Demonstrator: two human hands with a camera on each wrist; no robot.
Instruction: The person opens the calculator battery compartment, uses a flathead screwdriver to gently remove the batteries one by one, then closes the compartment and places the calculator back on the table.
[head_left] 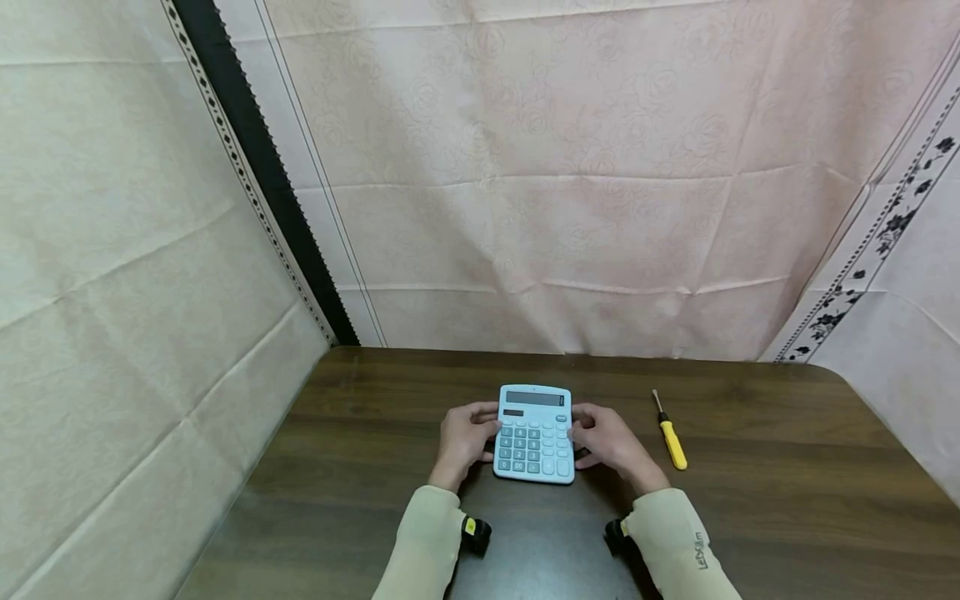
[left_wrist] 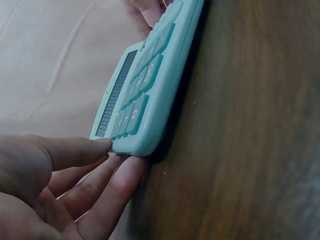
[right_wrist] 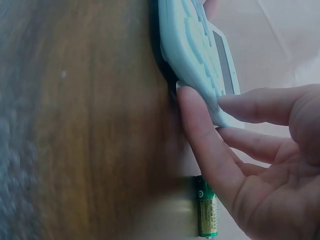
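A light-blue calculator (head_left: 534, 435) faces up near the middle of the table, its display at the far end. In the left wrist view, the calculator (left_wrist: 165, 95) shows its near edge with a dark shadow beneath. My left hand (head_left: 467, 437) pinches its left edge; the thumb lies along the top side, and the other fingers (left_wrist: 115, 192) reach the side and underside. At the right edge my right hand (head_left: 609, 439) holds it likewise, thumb above and fingers (right_wrist: 200, 127) against the side. Whether the calculator touches the table is hard to tell.
A yellow-handled screwdriver (head_left: 672, 442) lies right of my right hand. A green battery (right_wrist: 207, 210) appears beyond that hand in the right wrist view. The wooden table (head_left: 360, 467) ends at a pale cloth (head_left: 570, 250) hanging behind it.
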